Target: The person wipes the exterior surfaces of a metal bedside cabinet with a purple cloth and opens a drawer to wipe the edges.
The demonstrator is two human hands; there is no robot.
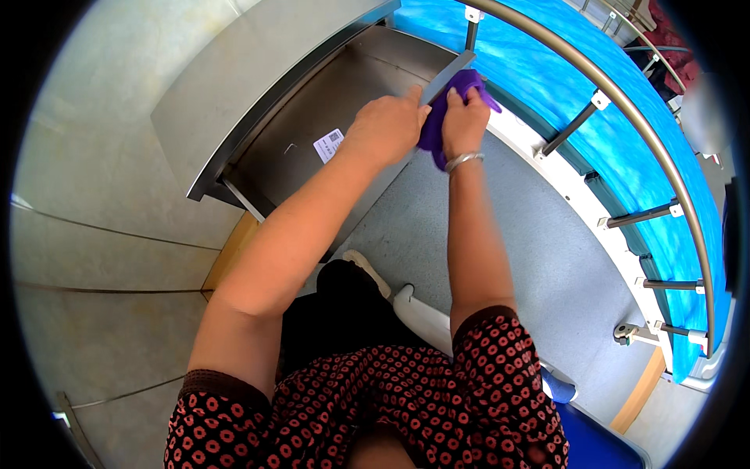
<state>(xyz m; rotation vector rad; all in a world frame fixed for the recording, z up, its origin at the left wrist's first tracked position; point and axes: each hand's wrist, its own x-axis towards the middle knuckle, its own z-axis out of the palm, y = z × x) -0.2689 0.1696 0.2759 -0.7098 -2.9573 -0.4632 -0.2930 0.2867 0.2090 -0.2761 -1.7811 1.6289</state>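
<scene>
A metal drawer [328, 88] of a bedside cabinet [234, 76] is pulled out before me. My left hand [384, 129] is at the drawer's front panel [448, 76], its fingers bent over the top edge and the index finger along it. In my right hand [466, 120] a bunched purple cloth [433, 129] is gripped, pressed to the outer side of that panel. A bracelet [464, 160] circles my right wrist. Inside the drawer lies a white printed label [328, 145], partly hidden by my left forearm.
Along the right runs a bed with a blue sheet [527, 64], a metal side rail [638, 117] and a caster [624, 334]. My shoe [366, 272] stands on the grey floor [498, 187] beside a white curved leg [428, 313]. A blue surface [597, 437] sits at lower right.
</scene>
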